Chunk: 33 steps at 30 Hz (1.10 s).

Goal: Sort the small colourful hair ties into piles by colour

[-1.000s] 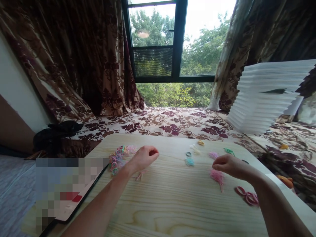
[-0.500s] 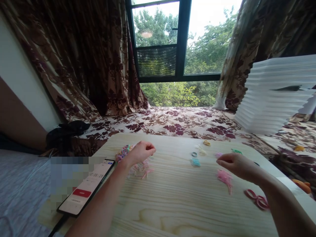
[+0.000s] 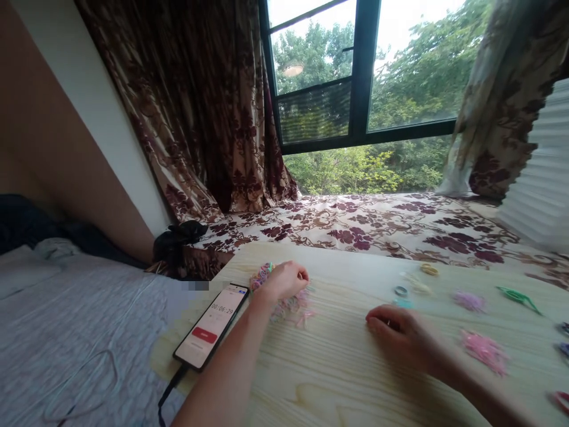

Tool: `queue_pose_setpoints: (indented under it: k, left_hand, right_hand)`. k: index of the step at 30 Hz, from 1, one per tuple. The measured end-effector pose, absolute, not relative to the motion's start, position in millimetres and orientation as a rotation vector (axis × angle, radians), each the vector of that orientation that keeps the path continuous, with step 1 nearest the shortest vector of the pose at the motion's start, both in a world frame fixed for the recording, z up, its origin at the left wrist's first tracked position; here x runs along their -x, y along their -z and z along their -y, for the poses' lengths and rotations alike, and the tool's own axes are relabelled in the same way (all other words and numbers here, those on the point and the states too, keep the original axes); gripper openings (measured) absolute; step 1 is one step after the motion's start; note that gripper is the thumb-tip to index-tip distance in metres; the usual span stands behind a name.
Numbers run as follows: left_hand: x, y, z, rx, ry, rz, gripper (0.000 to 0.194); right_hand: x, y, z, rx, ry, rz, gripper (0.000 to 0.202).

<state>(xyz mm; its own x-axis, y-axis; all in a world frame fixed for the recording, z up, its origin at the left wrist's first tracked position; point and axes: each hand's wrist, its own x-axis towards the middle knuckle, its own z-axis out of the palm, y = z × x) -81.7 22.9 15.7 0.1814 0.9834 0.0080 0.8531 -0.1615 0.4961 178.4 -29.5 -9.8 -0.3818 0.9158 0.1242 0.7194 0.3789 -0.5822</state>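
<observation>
My left hand [image 3: 288, 280] rests over the right side of a pile of small mixed-colour elastic bands [image 3: 262, 275]. Its fingers are curled and pinched together, and anything between them is hidden. Above the wooden tabletop, my right hand [image 3: 395, 332] is closed with thumb and fingertips together; I cannot make out anything in it. Just beyond it are a grey-blue ring-shaped band [image 3: 400, 291] and a turquoise bunch [image 3: 403, 303], partly covered by the hand. To its right lie a pink bunch of bands [image 3: 484, 352] and a lilac bunch [image 3: 470, 300].
A phone [image 3: 212, 326] showing a running timer lies left of my left forearm, its cable trailing off the table [image 3: 311, 367]. Cream bands [image 3: 416, 284], a yellow-brown band [image 3: 429, 270], a green band [image 3: 518, 296] and a red band [image 3: 560, 401] lie toward the right.
My right hand has moved left, away from the pink and lilac bunches toward the table's middle. The view has turned left. My left hand stays over the mixed pile.
</observation>
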Motion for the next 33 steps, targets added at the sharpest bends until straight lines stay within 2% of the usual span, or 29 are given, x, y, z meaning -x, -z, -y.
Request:
queue_pose_setpoints:
  k: [18,25,33]
  left_hand:
    - [69.5,-2.7,-22.2,-2.233,-0.408,-1.718,0.014]
    - [52.2,-13.3,-15.0,-2.267,-0.594,-1.741,0.015]
    - [11.0,2.9,2.1,-1.948,-0.762,-1.251,0.012]
  right_hand:
    - [-176.0,4.6,34.8,1.459,-0.531,2.206,0.030]
    - [-176.1,8.8,36.3,1.342,-0.499,2.133,0.024]
    - [-168.6,16.7,35.2,1.263,-0.486,1.944,0.030]
